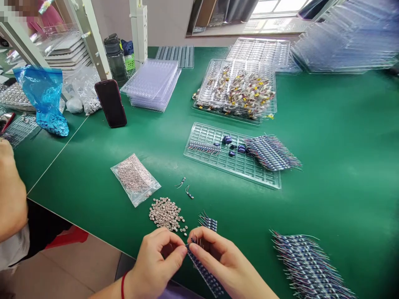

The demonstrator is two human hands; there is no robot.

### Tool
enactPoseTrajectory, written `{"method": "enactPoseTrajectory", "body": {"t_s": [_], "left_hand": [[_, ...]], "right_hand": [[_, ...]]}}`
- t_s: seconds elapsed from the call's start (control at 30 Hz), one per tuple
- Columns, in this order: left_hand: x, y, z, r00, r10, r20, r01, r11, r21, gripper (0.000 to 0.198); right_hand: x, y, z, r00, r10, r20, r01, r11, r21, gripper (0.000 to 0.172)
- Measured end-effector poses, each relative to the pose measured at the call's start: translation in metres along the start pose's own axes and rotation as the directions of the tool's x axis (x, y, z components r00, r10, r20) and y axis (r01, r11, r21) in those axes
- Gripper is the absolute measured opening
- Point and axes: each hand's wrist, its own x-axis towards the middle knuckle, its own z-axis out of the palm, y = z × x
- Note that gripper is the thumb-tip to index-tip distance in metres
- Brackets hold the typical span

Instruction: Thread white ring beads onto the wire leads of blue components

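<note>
My right hand (222,258) grips a narrow strip of small dark-blue circuit boards (205,274) with thin wires, which slants down toward the table's front edge. At the strip's upper end, the thumb and index finger of my left hand (158,259) are pinched together; whatever sits between those fingertips is too small to make out. Just beyond my fingers lies a pile of small round beige-pink parts (165,214). A short piece of blue board strip (208,222) rests behind my right hand. Two loose wired boards (189,192) lie farther up the green table.
A clear bag of round parts (134,178) lies left of the pile. Wired board strips cover part of a clear tray (199,155); another stack (311,265) is at right. A phone (111,104) leans upright. Trays (152,79) stand behind. A co-worker's arm (11,191) is at left.
</note>
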Motion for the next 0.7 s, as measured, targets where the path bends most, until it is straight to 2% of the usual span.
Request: {"method": "enactPoseTrajectory", "body": {"t_s": [0.3, 0.5, 0.57, 0.63, 0.7], "left_hand": [[0.000, 0.000, 0.000, 0.999, -0.051, 0.002, 0.051, 0.993, -0.108, 0.024], [0.000, -0.005, 0.003, 0.993, -0.118, 0.026, 0.121, 0.954, -0.274, 0.027], [0.001, -0.006, 0.004, 0.990, -0.139, 0.018, 0.137, 0.935, -0.327, 0.029], [0.001, -0.007, 0.006, 0.992, -0.129, 0.015, 0.125, 0.924, -0.361, 0.031], [0.000, -0.007, 0.007, 0.994, -0.105, 0.012, 0.101, 0.920, -0.379, 0.031]], "right_hand": [[0.001, 0.002, -0.002, 1.000, -0.012, -0.018, 0.013, 0.998, 0.062, 0.030], [-0.003, 0.004, 0.001, 0.987, -0.120, -0.102, 0.126, 0.991, 0.048, 0.020], [-0.005, 0.003, 0.004, 0.961, -0.219, -0.170, 0.220, 0.975, -0.012, 0.012], [-0.007, 0.000, 0.007, 0.910, -0.337, -0.242, 0.327, 0.942, -0.081, 0.005], [-0.009, -0.002, 0.010, 0.849, -0.444, -0.288, 0.414, 0.896, -0.161, 0.008]]}}
